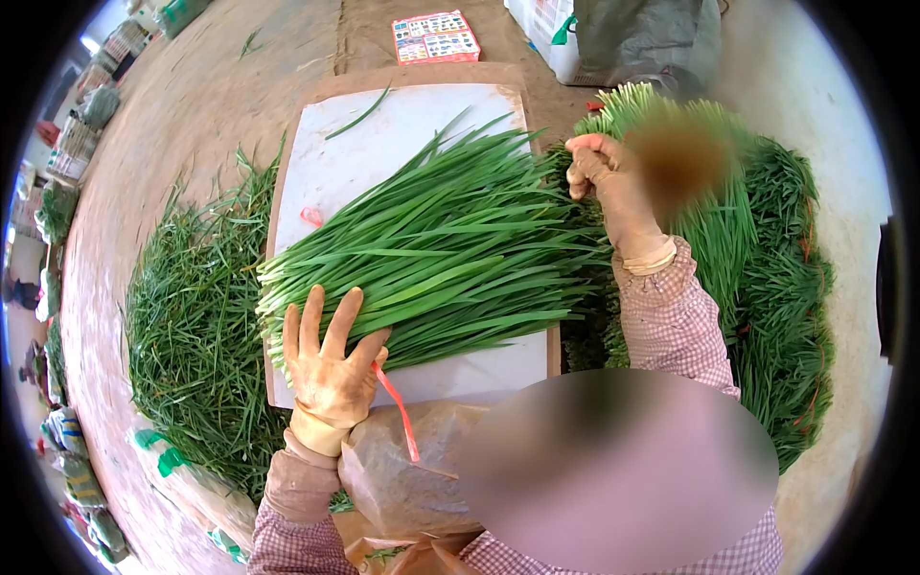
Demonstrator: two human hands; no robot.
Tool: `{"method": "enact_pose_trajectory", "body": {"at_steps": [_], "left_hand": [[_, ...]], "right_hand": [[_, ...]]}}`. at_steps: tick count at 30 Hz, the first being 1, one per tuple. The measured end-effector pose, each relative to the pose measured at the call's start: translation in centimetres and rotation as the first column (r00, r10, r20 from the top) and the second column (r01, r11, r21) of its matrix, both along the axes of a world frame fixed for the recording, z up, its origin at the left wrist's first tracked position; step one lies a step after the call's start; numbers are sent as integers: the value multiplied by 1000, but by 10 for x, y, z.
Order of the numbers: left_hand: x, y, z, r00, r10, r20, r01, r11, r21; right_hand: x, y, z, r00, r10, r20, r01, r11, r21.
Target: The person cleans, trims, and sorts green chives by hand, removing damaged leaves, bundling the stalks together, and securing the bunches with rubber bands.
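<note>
A wide heap of green garlic chives (431, 249) lies across a white board (326, 172), pale stem ends to the left and leaf tips to the right. My left hand (331, 379), gloved, rests with fingers spread on the stems at the lower left. From beside its thumb a red strip (401, 412) hangs over the board's near edge. My right hand (613, 182), also gloved, is raised past the leaf tips with its fingers bent together; what they hold, if anything, I cannot make out. A small pink-red loop (311, 217) lies on the board.
Loose green leaves (201, 316) are piled left of the board. Bundled chives (781, 278) are stacked on the right, some with red ties. Behind stand a white crate (541, 38) and a printed red-and-white sheet (436, 38). Brown plastic wrapping (412, 470) lies near my body.
</note>
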State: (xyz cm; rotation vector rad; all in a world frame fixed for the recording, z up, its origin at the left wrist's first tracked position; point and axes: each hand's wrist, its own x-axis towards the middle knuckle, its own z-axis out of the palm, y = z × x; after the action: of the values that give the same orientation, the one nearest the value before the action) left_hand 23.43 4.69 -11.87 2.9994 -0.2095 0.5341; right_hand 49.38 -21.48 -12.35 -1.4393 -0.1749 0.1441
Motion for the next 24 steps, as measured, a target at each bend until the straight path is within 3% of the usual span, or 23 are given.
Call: {"method": "enact_pose_trajectory", "body": {"at_steps": [2,6,8,14,23,24], "left_hand": [[0,0,-2,1000,-4,2,4,1000,5],[1,1,-2,1000,10,-2,-10,1000,10],[0,1,-3,1000,9,-4,-9,1000,8],[1,0,-2,1000,15,-3,-15,999,30],[3,0,0,1000,16,1,-16,1000,17],[3,0,-1,1000,23,3,-23,1000,20]], "right_hand": [[-1,-5,-1,981,137,-135,-157,976,-149],[-7,-11,-4,954,233,-191,-267,947,-177],[-10,-16,-6,962,212,-174,-242,955,-170],[-24,-11,13,861,459,-219,-507,812,-291],[-31,13,-12,882,378,-281,-450,854,-262],[-33,14,-21,932,360,40,-306,842,-445]]}}
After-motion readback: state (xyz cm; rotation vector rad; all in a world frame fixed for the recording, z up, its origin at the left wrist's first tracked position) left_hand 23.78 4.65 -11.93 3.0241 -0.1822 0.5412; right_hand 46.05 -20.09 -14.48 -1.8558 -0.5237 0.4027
